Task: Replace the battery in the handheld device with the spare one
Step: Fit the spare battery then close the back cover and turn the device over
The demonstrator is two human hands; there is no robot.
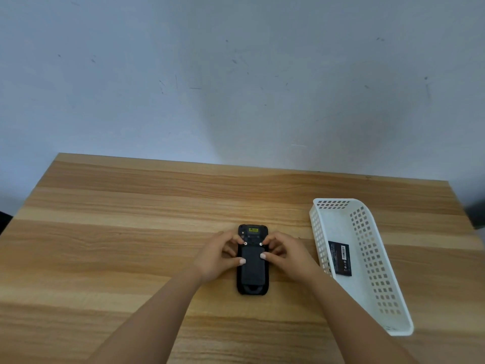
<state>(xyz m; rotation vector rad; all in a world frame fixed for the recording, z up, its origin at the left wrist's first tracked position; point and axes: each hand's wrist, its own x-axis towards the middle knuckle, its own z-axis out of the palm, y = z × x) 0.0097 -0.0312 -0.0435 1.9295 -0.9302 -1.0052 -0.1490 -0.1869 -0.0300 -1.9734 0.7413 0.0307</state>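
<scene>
Device face-down on table, both hands pinching its sides: left at 9, right at 3. Spare in basket.

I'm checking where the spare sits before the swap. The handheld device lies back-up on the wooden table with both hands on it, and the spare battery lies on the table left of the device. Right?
Not quite. In the head view the spare battery lies inside the white basket, right of the handheld device, not on the table to its left. The rest holds: the device lies back-up, with the left hand and right hand on it.
</scene>
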